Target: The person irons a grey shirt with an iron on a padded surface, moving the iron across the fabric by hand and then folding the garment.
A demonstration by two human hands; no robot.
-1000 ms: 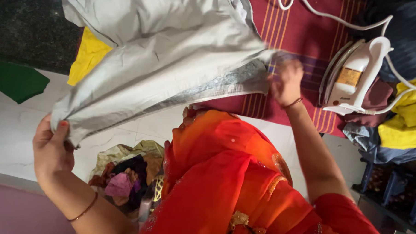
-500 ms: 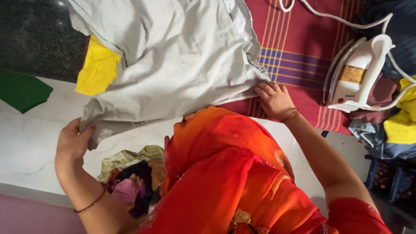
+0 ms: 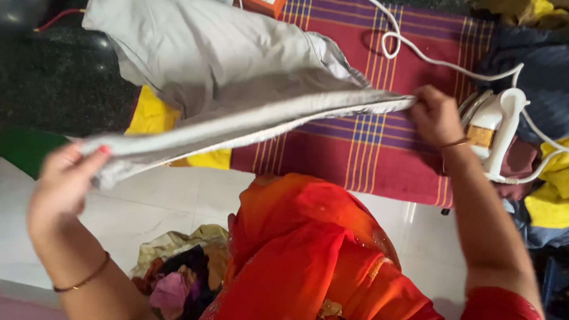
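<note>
Now | grey garment (image 3: pixel 237 82) stretched between left hand (image 3: pixel 60 187) | right hand (image 3: pixel 434 115)

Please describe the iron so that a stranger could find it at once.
Look at the maroon striped cloth covering the work surface. At its right edge, just beyond the right hand, stands the iron. It alone is hard, white plastic with a trailing white cord, among soft clothes.

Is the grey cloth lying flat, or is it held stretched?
Held stretched. The left hand and right hand pull one edge of the grey cloth taut between them; the rest drapes behind.
</note>
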